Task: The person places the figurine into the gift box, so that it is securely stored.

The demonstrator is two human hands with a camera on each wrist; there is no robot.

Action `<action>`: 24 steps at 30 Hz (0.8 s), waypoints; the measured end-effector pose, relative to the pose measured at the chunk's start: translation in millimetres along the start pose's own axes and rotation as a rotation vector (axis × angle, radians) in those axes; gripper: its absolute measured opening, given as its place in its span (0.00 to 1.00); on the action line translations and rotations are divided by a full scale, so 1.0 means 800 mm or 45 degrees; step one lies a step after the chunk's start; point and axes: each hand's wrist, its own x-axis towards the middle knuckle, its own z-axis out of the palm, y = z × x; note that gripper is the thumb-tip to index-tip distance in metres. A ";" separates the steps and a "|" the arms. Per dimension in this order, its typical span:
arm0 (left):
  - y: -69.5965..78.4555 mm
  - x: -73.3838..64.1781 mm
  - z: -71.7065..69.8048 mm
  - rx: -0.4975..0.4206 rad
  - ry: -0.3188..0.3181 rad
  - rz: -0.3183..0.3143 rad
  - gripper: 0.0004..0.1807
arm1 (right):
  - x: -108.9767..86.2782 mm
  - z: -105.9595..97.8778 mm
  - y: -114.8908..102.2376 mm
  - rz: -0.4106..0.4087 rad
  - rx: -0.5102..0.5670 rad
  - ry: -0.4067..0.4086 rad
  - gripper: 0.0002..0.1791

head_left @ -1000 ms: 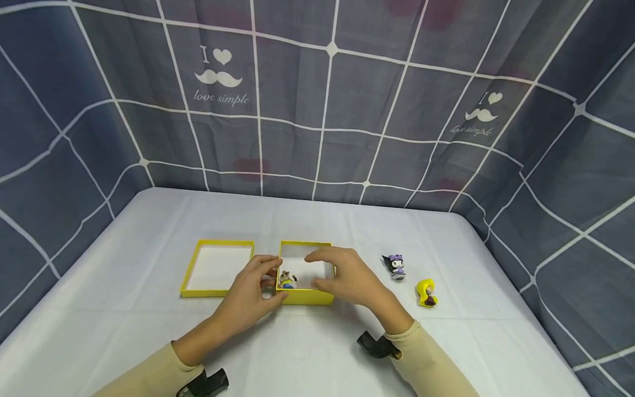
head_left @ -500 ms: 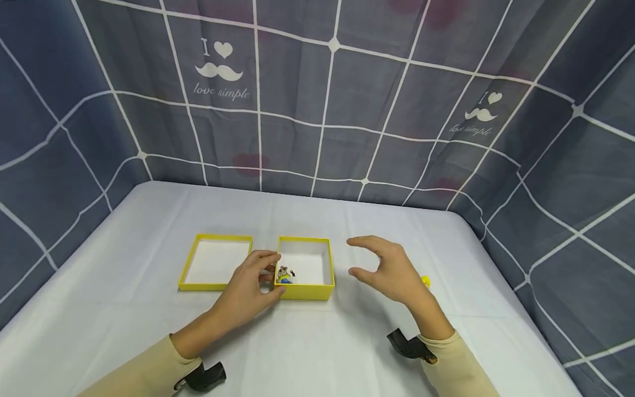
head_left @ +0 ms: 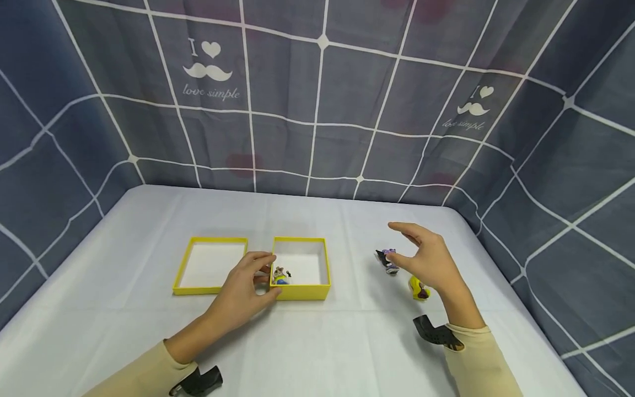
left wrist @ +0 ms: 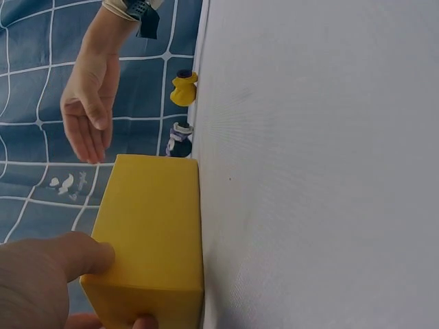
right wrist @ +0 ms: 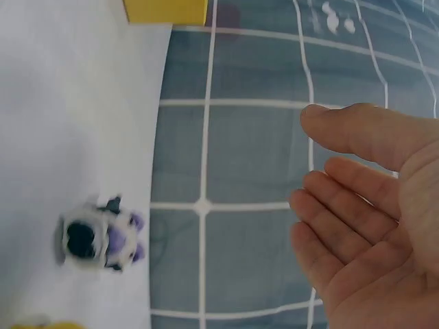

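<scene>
My left hand [head_left: 245,284] holds the near left corner of a yellow open-topped box [head_left: 302,292], thumb on the front wall and fingers at the left side. The left wrist view shows that thumb pressed on the box [left wrist: 151,219]. Inside the white interior sits a small figurine [head_left: 281,276] with a brown head and yellow and blue body. My right hand [head_left: 429,256] hovers over the table's right side, thumb and fingers apart, holding nothing. Below it are a black and purple figurine [head_left: 388,261], partly behind the thumb, and a yellow-hooded figurine [head_left: 419,288].
A shallow yellow-rimmed lid [head_left: 210,266] lies inside up, left of the box. White cloth [head_left: 327,347] covers the table. A dark gridded curtain [head_left: 283,99] hangs behind and along both sides.
My right hand has left the box and moved right, over toward the two figurines outside it. The left hand has stayed at the box's corner, and the figurine inside remains there.
</scene>
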 end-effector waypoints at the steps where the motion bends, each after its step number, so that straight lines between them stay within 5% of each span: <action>1: 0.000 0.000 -0.001 0.000 0.004 0.006 0.35 | 0.000 -0.001 0.005 0.022 0.003 -0.005 0.34; 14: 0.001 -0.002 -0.001 -0.036 -0.002 -0.004 0.34 | -0.001 -0.005 0.059 0.205 0.062 -0.148 0.35; 24: 0.002 0.000 -0.001 -0.034 -0.005 0.006 0.34 | -0.001 0.008 0.093 0.238 0.143 -0.294 0.36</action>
